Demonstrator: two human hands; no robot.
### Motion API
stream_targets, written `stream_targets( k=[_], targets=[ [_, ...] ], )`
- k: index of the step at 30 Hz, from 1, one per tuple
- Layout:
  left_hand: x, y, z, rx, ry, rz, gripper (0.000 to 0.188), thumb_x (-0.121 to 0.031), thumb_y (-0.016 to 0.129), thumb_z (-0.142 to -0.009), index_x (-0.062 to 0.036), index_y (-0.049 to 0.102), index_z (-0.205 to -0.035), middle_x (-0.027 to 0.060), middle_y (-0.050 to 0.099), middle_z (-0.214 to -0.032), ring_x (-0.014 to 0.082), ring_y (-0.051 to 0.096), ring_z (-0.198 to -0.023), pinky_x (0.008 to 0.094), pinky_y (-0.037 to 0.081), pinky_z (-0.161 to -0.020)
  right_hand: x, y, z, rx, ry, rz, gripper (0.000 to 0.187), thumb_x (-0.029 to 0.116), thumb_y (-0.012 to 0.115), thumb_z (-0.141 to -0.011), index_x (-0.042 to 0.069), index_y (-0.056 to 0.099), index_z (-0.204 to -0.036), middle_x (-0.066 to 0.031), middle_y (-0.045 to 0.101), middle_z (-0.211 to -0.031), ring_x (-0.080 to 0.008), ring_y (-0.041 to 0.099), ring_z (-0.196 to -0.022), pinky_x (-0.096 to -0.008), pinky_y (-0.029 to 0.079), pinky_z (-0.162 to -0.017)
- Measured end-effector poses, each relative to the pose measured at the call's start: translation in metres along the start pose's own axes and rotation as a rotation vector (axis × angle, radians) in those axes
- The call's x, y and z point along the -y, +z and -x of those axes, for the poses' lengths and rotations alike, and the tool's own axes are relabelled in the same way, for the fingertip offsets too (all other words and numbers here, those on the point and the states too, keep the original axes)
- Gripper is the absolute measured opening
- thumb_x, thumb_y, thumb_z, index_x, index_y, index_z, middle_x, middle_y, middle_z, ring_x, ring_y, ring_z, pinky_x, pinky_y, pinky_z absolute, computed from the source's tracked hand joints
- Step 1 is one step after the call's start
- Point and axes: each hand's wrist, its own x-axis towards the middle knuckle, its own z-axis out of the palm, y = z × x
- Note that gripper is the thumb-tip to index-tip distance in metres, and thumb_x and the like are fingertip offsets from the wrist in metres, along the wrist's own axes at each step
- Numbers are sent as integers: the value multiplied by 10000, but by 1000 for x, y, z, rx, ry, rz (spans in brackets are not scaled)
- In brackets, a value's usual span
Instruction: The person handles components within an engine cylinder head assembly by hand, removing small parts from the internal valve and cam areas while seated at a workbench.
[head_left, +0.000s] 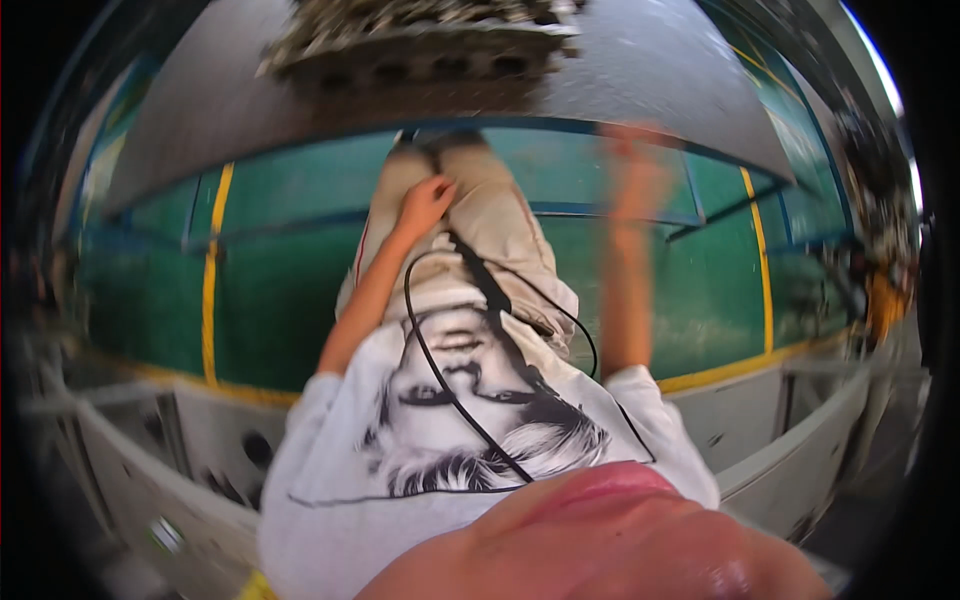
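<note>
A grey metal engine casting (425,55), like a cylinder head with a row of round holes in its near side, lies on the metal tabletop (640,75). Its upper part is blurred and cut off by the picture's top edge. Over my lap, against the beige trousers (510,235), my left hand (428,203) is closed with its fingers curled in, and nothing shows in it. My right hand (637,165) is raised at the near edge of the table, right of the casting. Motion smears its fingers, so their pose is hidden.
A blue frame bar (560,210) runs under the table. Below lies a green floor with yellow lines (212,290). A black cable (425,345) loops over my white shirt. Grey panels (215,440) stand at the lower left, and similar ones at the right.
</note>
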Motion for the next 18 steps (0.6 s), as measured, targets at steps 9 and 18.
stream_targets(
  k=[9, 18],
  targets=[
    [-12, 3, 7, 192, -124, 231, 193, -198, 600, -870, -15, 651, -896, 51, 663, -757, 127, 619, -692, 270, 490, -649, 105, 117, 18, 390, -217, -571, 120, 160, 588, -773, 48, 629, -786, -99, 638, -812, -243, 618, -738, -361, 491, -670],
    [73, 6, 2, 165, -38, 1059, 140, -144, 571, -853, -47, 650, -915, 66, 670, -811, 184, 639, -796, 302, 497, -697, 164, 165, 109, 473, -108, -922, 149, 164, 665, -685, 49, 677, -779, -113, 659, -718, -237, 632, -659, -319, 492, -603]
  ],
)
